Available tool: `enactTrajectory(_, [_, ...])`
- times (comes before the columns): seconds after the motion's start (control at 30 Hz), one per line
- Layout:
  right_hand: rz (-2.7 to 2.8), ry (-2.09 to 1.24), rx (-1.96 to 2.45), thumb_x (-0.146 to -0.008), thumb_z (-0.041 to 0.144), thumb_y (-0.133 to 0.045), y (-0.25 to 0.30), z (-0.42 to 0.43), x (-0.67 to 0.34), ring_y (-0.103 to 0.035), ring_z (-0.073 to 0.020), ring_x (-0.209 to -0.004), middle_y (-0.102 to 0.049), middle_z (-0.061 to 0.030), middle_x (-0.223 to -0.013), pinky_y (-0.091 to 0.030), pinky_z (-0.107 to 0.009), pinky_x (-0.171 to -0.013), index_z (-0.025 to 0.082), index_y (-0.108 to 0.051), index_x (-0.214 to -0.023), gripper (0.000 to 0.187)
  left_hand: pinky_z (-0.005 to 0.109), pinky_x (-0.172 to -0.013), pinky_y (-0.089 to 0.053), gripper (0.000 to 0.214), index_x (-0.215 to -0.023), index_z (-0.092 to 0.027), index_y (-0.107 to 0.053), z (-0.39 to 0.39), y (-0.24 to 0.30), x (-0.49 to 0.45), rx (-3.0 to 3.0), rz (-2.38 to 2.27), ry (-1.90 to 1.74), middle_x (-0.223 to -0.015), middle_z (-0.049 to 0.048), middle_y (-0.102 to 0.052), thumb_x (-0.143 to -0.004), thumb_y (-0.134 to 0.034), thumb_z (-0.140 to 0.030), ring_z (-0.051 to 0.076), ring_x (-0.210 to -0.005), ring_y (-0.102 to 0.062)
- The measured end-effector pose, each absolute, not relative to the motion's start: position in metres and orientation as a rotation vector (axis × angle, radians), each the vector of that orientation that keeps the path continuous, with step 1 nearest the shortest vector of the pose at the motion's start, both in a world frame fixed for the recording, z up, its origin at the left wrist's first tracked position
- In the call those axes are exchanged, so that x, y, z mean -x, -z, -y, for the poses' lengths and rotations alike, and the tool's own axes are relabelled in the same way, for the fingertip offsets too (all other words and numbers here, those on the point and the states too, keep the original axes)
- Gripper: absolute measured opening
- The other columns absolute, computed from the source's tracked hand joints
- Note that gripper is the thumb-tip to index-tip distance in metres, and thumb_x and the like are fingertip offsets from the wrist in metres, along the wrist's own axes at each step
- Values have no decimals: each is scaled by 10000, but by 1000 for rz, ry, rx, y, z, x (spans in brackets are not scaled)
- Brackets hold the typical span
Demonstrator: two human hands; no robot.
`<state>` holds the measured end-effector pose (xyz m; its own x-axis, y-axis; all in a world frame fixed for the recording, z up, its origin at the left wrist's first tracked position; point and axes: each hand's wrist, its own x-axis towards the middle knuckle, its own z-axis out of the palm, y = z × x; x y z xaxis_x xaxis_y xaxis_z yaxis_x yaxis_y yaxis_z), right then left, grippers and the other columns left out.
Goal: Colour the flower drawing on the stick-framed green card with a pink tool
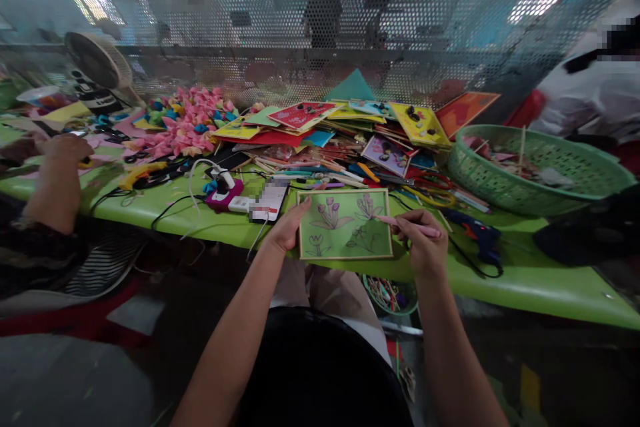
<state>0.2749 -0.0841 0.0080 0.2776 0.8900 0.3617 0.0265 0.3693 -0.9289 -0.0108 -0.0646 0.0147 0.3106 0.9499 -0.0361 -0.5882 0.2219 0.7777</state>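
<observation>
A green card with a pale border and outlined flowers lies at the front edge of the table, in front of my lap. My left hand grips its left edge, thumb on top. In my right hand is a pink pen, held in a writing grip with its tip at the flower in the card's upper right. Some petals on the upper two flowers are coloured purple; the lower flowers show mostly dark outlines.
A phone and a purple power strip lie left of the card. Behind are piled colourful cards, pens and pink foam pieces. A green basket and a blue glue gun stand right. A co-worker's hand is far left.
</observation>
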Motion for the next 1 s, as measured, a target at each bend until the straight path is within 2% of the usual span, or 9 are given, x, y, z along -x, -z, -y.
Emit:
enactTrajectory(0.43, [1150,-740,1008,-776,291,-840,-8,83,-275,-581,-120,-543,-682,19,-660,-436,-239,-514,200,-744,-766,133,456,-1087,-552,644,-1432,-200,-687,67,-20,10,-724,-671,-1168,-1328,142,-759,-854,-850,-435,329,-1230,-722])
enactTrajectory(1.0, [1100,-695,999,-776,319,-843,-12,84,-273,-614,-128,-555,-676,25,-663,-474,-243,-518,205,-746,-802,152,455,-1113,-539,666,-1482,-199,-643,69,-20,11,-710,-656,-1158,-1338,142,-755,-884,-829,-424,320,-1244,-718])
